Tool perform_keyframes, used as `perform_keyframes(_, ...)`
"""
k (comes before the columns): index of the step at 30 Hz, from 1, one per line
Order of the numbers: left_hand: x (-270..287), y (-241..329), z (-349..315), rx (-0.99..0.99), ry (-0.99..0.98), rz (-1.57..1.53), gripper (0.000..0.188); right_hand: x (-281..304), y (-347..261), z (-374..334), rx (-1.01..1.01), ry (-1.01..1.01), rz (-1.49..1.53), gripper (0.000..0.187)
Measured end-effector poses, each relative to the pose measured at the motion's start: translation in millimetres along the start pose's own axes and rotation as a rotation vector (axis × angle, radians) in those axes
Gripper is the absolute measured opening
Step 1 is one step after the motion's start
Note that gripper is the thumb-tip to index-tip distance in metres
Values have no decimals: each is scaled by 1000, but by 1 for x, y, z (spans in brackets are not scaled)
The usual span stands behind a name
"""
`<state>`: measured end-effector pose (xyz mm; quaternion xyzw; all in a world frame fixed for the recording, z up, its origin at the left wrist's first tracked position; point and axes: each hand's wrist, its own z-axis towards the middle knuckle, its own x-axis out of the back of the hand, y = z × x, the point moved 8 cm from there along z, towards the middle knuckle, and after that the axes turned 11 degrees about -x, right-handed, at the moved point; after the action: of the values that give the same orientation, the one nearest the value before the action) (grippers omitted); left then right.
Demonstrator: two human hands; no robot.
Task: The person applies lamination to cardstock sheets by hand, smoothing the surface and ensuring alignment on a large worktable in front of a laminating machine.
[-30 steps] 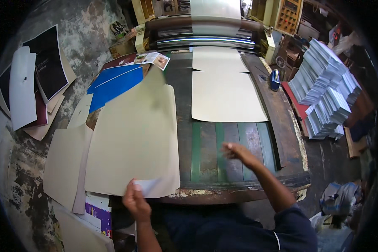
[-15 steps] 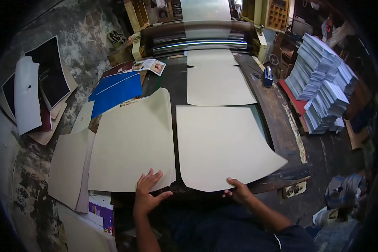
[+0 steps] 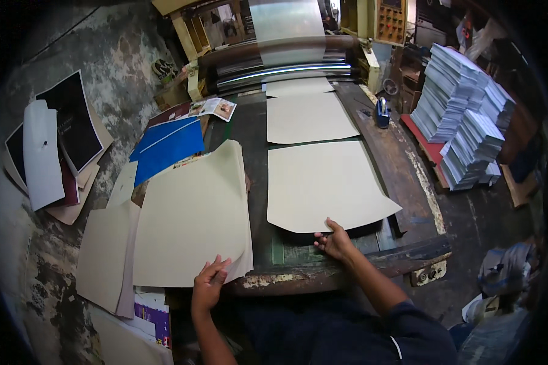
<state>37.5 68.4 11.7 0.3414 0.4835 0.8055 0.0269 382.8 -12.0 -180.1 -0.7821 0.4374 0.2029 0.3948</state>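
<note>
My right hand [image 3: 335, 240] grips the near edge of a large cream paper sheet [image 3: 323, 182], thumb on top and fingers below. That sheet lies on the dark machine table, its near edge raised and its right corner curling up. Beyond it lie a second cream sheet [image 3: 310, 118] and a third [image 3: 298, 87], the third reaching the rollers [image 3: 283, 70]. At the near right corner of a stack of cream sheets [image 3: 189, 225], my left hand [image 3: 208, 286] is closed on the top sheet's corner, which bends up slightly.
Left of the stack are more pale sheets [image 3: 106, 255] and a blue sheet [image 3: 170, 146]. A blue tool [image 3: 382, 112] stands on the machine's right edge. Tall piles of folded paper [image 3: 453, 97] stand at right. A control panel [image 3: 391, 23] is at the back.
The sheet under my right hand has moved away toward the rollers, and the sheets ahead have advanced too. My left fingers, spread on the stack before, have drawn together at its corner.
</note>
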Motion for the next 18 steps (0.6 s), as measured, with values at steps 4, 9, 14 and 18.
perform_keyframes(4, 3, -9, -8, 148, 231, -62, 45, 0, -19, 39, 53, -27, 23, 50)
perform_keyframes(9, 35, -45, -25, 297, 869, -728, 43, 4, -41, 67, 121, 22, 68, 47)
perform_keyframes(14, 61, 3, -30, 145, 1151, -698, 45, 16, -52, 75, 222, 157, 155, 44)
perform_keyframes(18, 37, 14, -35, -2, 855, -68, 40, -21, -34, 47, 187, 72, 90, 53)
